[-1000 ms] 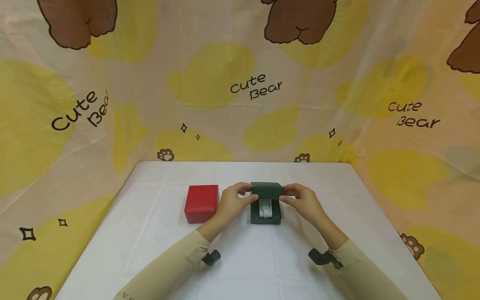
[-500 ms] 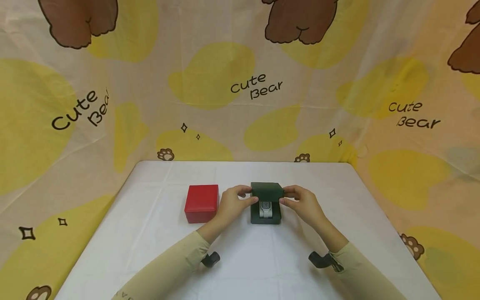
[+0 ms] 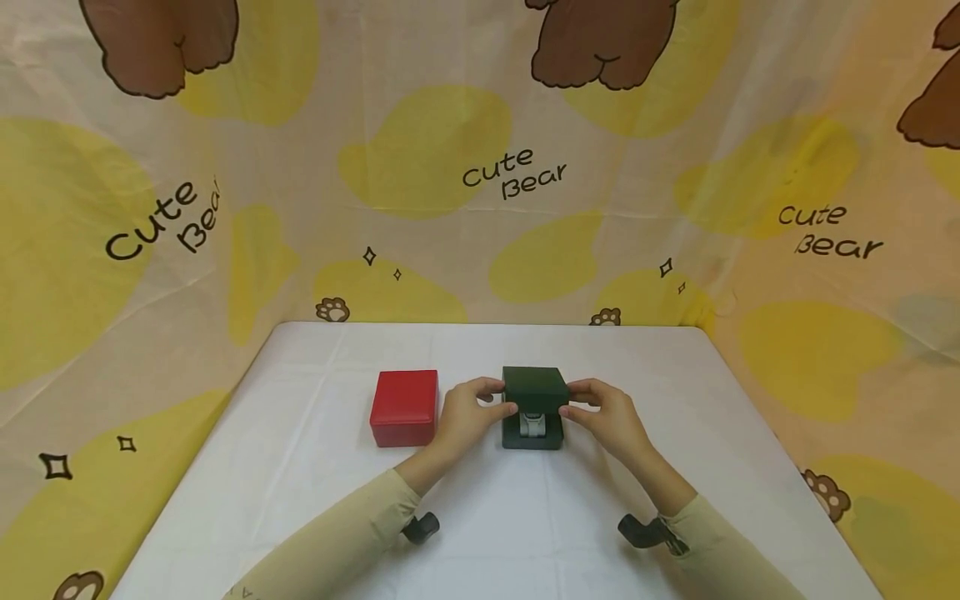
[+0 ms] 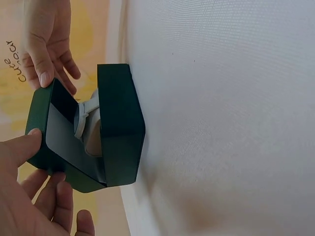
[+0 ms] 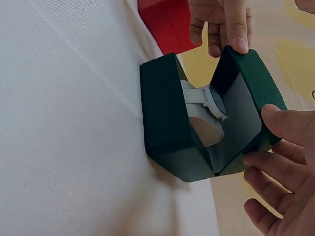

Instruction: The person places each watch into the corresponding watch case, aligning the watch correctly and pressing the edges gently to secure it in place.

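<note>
A dark green watch box (image 3: 532,440) sits on the white table with its lid (image 3: 534,387) partly lowered. Inside, a white-strapped wristwatch (image 5: 209,100) is wrapped round a pale cushion (image 5: 206,132). My left hand (image 3: 471,415) pinches the lid's left side, thumb at the front edge and fingers along the side. At the opposite side my right hand (image 3: 609,418) pinches the lid the same way. In the head view the lid hides the upper part of the watch; the left wrist view shows the gap between lid and base (image 4: 120,125).
A closed red box (image 3: 405,407) stands left of the green one, close to my left forearm. The white table (image 3: 517,533) ends at a patterned cloth backdrop (image 3: 420,150) on the far side and both flanks.
The lid of the green watch box has tilted forward and down, covering more of the watch. Both hands have moved slightly down with it; the red box has stayed put.
</note>
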Available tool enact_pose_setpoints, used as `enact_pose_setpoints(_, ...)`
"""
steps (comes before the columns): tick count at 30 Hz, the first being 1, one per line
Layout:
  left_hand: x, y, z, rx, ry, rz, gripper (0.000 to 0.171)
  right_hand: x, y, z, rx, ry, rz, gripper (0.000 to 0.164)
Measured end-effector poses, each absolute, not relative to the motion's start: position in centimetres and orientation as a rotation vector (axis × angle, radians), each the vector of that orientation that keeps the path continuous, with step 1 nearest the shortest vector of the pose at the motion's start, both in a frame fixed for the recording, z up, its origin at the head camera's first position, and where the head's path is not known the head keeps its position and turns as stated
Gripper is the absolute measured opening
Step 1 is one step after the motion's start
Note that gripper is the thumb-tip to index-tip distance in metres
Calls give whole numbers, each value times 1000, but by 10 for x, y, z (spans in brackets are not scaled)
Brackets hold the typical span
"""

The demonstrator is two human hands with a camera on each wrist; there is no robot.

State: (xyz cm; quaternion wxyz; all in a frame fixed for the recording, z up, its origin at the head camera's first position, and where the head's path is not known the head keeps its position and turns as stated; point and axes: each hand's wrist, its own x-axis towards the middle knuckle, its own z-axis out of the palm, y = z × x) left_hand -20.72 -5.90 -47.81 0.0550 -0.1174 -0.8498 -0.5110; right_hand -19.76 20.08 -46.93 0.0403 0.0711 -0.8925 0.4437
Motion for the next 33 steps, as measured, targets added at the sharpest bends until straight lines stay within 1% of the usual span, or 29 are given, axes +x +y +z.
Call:
enact_pose_setpoints(19, -200, -60, -491, -358, -2612, -1507, 41, -189, 204, -488, 273, -2682, 1323, 45)
enact_pose_setpoints(33, -194, -61, -499, -349, -2644, -1503, 37, -184, 207, -497, 282, -2704, 1341, 36)
